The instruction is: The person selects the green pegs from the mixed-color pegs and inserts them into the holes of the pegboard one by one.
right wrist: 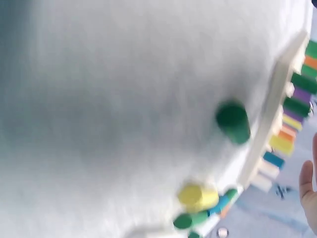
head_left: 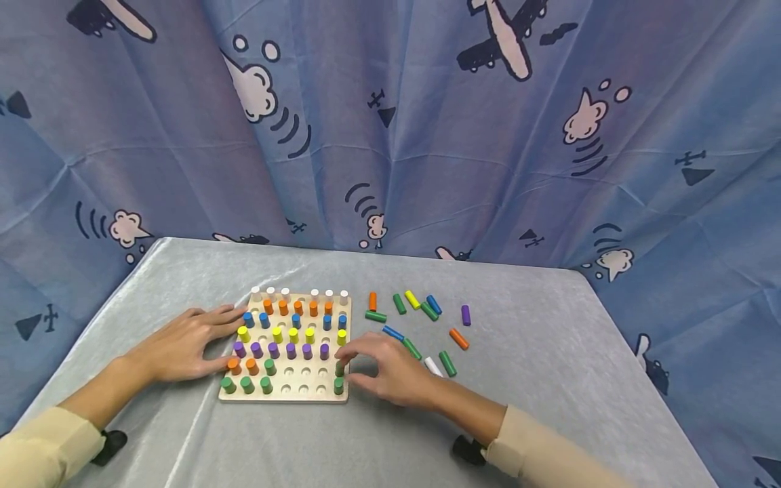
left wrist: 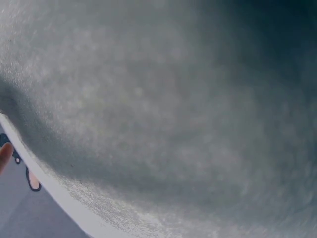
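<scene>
A pale wooden pegboard (head_left: 283,398) lies on the cloth, with rows of coloured pegs standing in it. My left hand (head_left: 186,343) rests beside its left edge, fingers spread, fingertips at the edge near the blue and orange pegs. Close to the board's right edge, my right hand (head_left: 390,369) has index finger and thumb bent about an upright green peg (head_left: 339,369); they look apart, with no peg clearly pinched. Another green peg (head_left: 338,385) stands just in front. In the right wrist view, part of the right hand (right wrist: 308,191) shows; its fingertips are partly cut off.
Loose pegs lie right of the board, among them an orange peg (head_left: 459,339), a purple peg (head_left: 466,315) and a white peg (head_left: 432,367) beside the right forearm. A patterned curtain (head_left: 390,135) hangs behind the cloth-covered table (head_left: 549,379). The left wrist view shows mostly blurred cloth.
</scene>
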The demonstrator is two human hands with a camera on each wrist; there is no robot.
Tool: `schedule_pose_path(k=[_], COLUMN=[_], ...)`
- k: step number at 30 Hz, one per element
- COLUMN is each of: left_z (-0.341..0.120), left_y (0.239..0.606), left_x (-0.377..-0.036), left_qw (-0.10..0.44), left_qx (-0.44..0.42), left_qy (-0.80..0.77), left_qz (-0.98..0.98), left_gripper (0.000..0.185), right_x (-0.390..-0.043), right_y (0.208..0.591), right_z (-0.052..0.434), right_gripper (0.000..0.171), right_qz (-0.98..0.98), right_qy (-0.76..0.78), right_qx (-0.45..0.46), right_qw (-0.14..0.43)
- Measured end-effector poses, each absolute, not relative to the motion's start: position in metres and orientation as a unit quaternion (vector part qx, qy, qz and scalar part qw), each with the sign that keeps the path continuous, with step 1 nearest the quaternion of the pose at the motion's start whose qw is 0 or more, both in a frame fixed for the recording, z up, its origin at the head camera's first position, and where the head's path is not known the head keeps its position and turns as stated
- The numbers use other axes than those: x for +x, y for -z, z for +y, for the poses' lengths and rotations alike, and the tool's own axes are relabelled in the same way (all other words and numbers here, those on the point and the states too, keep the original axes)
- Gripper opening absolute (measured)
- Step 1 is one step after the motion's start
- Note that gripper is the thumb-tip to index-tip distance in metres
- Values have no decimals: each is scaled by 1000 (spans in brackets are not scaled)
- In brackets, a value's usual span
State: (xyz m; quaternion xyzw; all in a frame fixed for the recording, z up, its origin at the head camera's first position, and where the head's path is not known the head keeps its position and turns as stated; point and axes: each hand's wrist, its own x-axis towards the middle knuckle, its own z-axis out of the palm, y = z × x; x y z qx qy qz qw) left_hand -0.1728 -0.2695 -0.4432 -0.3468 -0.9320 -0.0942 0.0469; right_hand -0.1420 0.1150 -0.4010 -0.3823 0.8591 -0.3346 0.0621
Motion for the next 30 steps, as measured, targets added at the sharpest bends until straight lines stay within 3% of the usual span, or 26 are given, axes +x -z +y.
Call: schedule_pose_path(k=[17,23,30], left_z=[-269,-269,-267], left_y=[443,442,441], left_x=[-173,-173,-173], left_qw=[45,49,49], left_qx=[-348,-351,-348], left_qy=[92,91,88], left_qz=[-932,-931,-932], left_gripper=[65,65,65], right_x=[-207,-217,-219], right_y=[395,407,421], right_z=[210,232,239], right_gripper=[39,40,39], right_qz=[935,951,963], right_qy=[267,253,209], right_qx=[-230,-173,-169], right_qw=[-50,-32,-30])
